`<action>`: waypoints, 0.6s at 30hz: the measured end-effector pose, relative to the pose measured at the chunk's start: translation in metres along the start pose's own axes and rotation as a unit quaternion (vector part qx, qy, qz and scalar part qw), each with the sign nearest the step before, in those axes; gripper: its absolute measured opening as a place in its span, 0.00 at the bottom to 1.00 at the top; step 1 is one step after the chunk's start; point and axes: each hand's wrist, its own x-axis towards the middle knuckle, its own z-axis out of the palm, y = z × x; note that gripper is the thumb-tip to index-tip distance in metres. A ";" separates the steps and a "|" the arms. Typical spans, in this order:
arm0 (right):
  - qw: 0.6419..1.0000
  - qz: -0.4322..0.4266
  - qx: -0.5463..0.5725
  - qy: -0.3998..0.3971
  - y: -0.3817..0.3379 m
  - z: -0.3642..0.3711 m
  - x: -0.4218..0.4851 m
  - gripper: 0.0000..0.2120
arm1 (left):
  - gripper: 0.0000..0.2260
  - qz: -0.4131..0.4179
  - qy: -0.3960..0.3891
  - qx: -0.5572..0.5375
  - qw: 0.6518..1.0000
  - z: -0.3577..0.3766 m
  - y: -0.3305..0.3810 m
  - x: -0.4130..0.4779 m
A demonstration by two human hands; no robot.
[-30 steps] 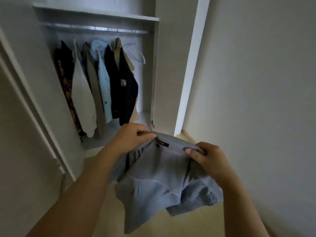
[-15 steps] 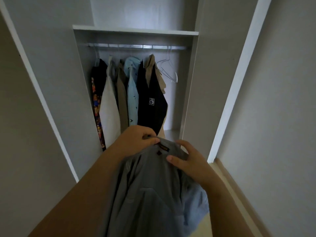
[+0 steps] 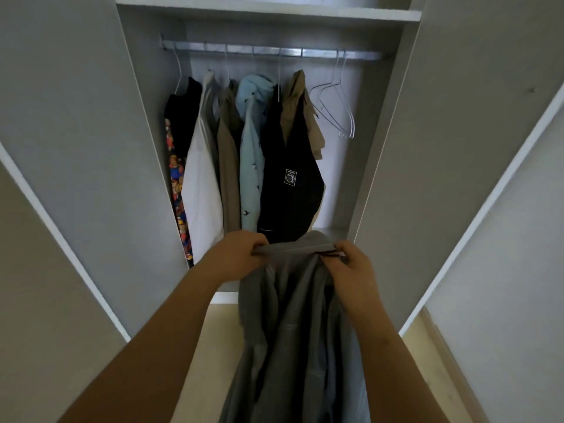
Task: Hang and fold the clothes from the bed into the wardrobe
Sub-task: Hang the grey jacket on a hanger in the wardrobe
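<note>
Cloth hung long from two pinches: the left hand [image 3: 241, 254] and right hand [image 3: 354, 270] each held a top corner of the garment [image 3: 293, 331], likely so it fell straight for hanging. It dangled before the wardrobe [image 3: 143, 123], below the rail [image 3: 274, 52], not yet inside. Its fabric looked thick, grey and deeply creased. Thin wire hangers [image 3: 338, 112] hung bare at the rail's right end, beside hung clothes [image 3: 287, 184]

Single head-worn view, facing forward and slightly down, wardrobe [image 3: 143, 123] seemingly close ahead
</note>
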 end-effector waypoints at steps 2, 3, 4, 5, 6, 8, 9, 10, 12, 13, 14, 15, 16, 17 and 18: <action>0.999 0.015 0.023 0.026 0.004 0.005 0.029 0.05 | 0.05 -0.036 0.053 -0.039 0.997 0.000 -0.021 0.025; 0.999 0.016 0.028 0.036 0.004 0.008 0.045 0.05 | 0.05 -0.056 0.076 -0.067 0.993 -0.001 -0.031 0.039; 0.999 0.015 0.027 0.044 0.004 0.011 0.061 0.05 | 0.05 -0.078 0.095 -0.105 0.987 -0.003 -0.038 0.054; 0.998 0.017 0.021 0.051 0.003 0.016 0.079 0.05 | 0.06 -0.096 0.107 -0.160 0.977 -0.006 -0.043 0.070; 0.998 0.020 0.015 0.056 0.000 0.021 0.097 0.04 | 0.08 -0.112 0.116 -0.224 0.961 -0.010 -0.047 0.087; 0.998 0.027 0.008 0.064 -0.006 0.033 0.134 0.03 | 0.09 -0.140 0.132 -0.360 0.913 -0.024 -0.052 0.117; 0.997 0.029 0.006 0.073 -0.010 0.039 0.153 0.03 | 0.08 -0.151 0.136 -0.408 0.890 -0.033 -0.054 0.132; 0.996 0.029 0.005 0.083 -0.013 0.044 0.172 0.04 | 0.07 -0.163 0.132 -0.442 0.872 -0.041 -0.057 0.148; 0.995 0.026 0.006 0.098 -0.018 0.053 0.207 0.07 | 0.10 -0.192 0.122 -0.534 0.814 -0.059 -0.062 0.179; 0.994 0.023 0.001 0.106 -0.020 0.057 0.221 0.09 | 0.14 -0.201 0.124 -0.586 0.775 -0.066 -0.065 0.193; 0.993 0.019 -0.004 0.116 -0.019 0.060 0.233 0.12 | 0.16 -0.202 0.121 -0.617 0.751 -0.072 -0.067 0.206; 0.992 0.016 -0.004 0.125 -0.017 0.063 0.243 0.13 | 0.16 -0.208 0.114 -0.642 0.729 -0.076 -0.071 0.218; 0.991 0.015 0.002 0.130 -0.014 0.064 0.251 0.13 | 0.15 -0.214 0.114 -0.675 0.697 -0.078 -0.070 0.227; 0.991 0.017 0.007 0.131 -0.010 0.065 0.260 0.12 | 0.15 -0.214 0.106 -0.689 0.684 -0.078 -0.070 0.237; 0.991 0.023 0.009 0.129 -0.006 0.066 0.267 0.11 | 0.15 -0.220 0.108 -0.694 0.677 -0.078 -0.071 0.247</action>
